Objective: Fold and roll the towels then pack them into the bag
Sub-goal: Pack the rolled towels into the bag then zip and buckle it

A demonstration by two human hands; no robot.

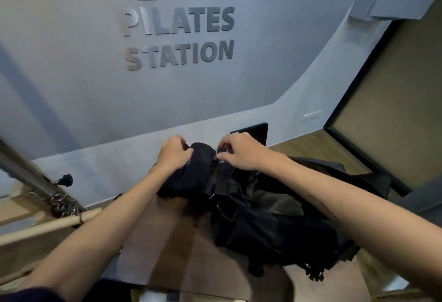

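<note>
A dark navy rolled towel (200, 158) lies on the brown surface (191, 242) near the far wall. My left hand (174, 152) is closed on the roll's left side. My right hand (241, 152) pinches dark fabric at the roll's right end, where it meets the black bag (275, 218). The bag lies crumpled and spread out to the right of the towel, under my right forearm. Whether the towel is partly inside the bag's mouth is hidden by my hands.
A grey wall with the letters "PILATES STATION" (179, 38) stands right behind the surface. A metal frame with rings and a wooden bar (47, 225) sits at the left. A black-framed panel (394, 110) and wooden floor lie to the right.
</note>
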